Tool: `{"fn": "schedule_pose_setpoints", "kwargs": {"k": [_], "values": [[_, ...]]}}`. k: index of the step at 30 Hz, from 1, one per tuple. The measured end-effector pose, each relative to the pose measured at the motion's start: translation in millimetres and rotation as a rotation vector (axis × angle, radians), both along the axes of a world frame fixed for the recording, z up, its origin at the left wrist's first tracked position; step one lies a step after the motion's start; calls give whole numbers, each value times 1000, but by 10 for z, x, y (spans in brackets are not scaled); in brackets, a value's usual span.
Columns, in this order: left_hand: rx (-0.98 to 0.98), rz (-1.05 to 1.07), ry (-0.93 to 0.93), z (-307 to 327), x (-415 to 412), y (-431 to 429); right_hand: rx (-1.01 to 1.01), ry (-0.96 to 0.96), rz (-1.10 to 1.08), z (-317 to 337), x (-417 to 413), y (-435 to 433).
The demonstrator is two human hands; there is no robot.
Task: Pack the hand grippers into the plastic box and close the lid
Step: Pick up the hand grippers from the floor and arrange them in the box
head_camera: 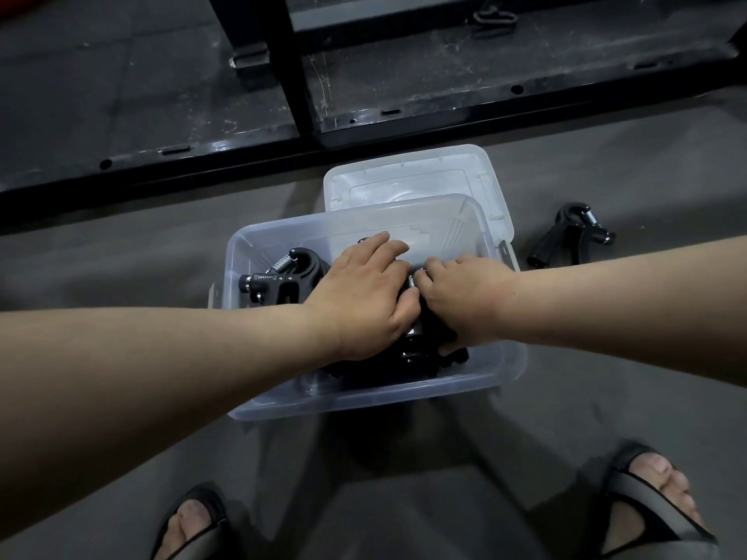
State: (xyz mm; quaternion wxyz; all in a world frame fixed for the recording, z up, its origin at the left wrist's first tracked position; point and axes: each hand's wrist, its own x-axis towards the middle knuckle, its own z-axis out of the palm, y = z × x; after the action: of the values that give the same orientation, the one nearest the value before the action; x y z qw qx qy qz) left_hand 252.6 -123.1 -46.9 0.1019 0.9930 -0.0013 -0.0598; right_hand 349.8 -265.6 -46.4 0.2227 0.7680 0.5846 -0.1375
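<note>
Both forearms reach forward and inward, meeting over the clear plastic box (376,394) on the floor. The left hand (364,305) lies palm down, fingers extended and spread flat across the black hand grippers (283,276) stacked inside; it presses on them with no closed grasp. The right hand (465,301) is curled, fingertips tucked down around one gripper's spring end near the box centre, thumb hidden; a firm hold cannot be confirmed. The exposed gripper at the box's left side lies with its spring toward the far wall and its long axis roughly front to back. One more hand gripper (570,240) lies outside, right of the box, spring end far, handles pointing near-left. The lid (408,175) lies flat behind the box, partly under its far edge
</note>
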Motion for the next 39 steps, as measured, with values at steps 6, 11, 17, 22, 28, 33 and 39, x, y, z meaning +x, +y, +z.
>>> {"fn": "schedule_pose_setpoints", "kwargs": {"k": [6, 11, 17, 22, 28, 33, 39], "values": [[-8, 1, 21, 16, 0, -2, -30, 71, -33, 11, 39, 105], [-6, 2, 13, 7, 1, -2, -13, -15, 30, -68, -53, 32], [-4, 3, 15, 10, -3, -1, 59, -2, 24, -135, -26, 35], [2, 7, 12, 7, 0, -1, 21, -85, 85, -194, -61, -7], [-9, 8, 14, 11, 3, -3, 35, -148, 72, -251, -79, -40], [-7, 4, 16, 7, 2, 1, -94, 0, -26, -100, -58, 79], [-2, -4, 12, 2, 0, 9, -113, -8, -1, 326, 597, 315]]}}
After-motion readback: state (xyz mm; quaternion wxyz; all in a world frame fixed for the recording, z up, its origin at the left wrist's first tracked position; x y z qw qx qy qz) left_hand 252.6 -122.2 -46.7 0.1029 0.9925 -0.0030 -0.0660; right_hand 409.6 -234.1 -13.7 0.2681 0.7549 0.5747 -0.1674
